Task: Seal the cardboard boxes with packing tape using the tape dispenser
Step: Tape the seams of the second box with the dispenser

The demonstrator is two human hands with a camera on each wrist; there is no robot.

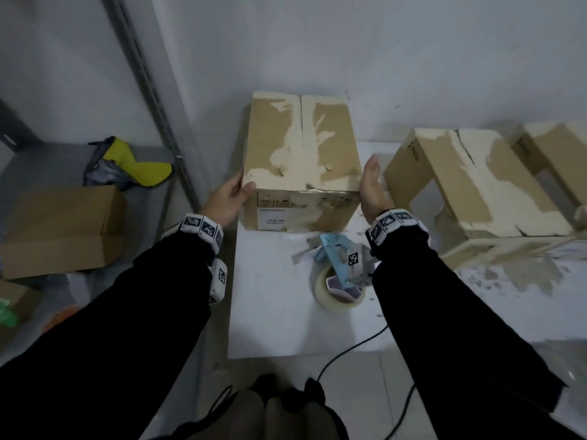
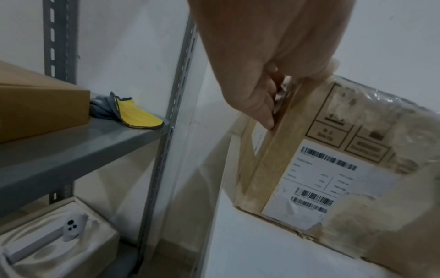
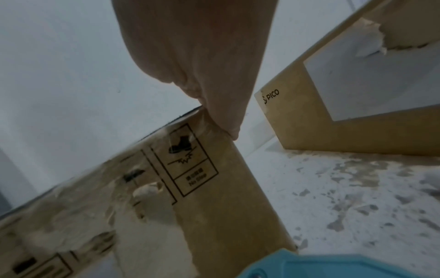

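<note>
A brown cardboard box with closed flaps and a torn, peeled surface stands on the white table against the wall. My left hand grips its near left corner, thumb on top and fingers down the left side; the left wrist view shows the left hand at the edge of the labelled box. My right hand lies flat against the box's right side, fingers straight. The right wrist view shows the right hand touching the box at its top corner. A blue tape dispenser with a clear tape roll lies in front of the box, untouched.
Two more peeled cardboard boxes stand to the right. A grey metal shelf at the left holds a brown box and a yellow-grey cloth. A black cable runs off the table's near edge.
</note>
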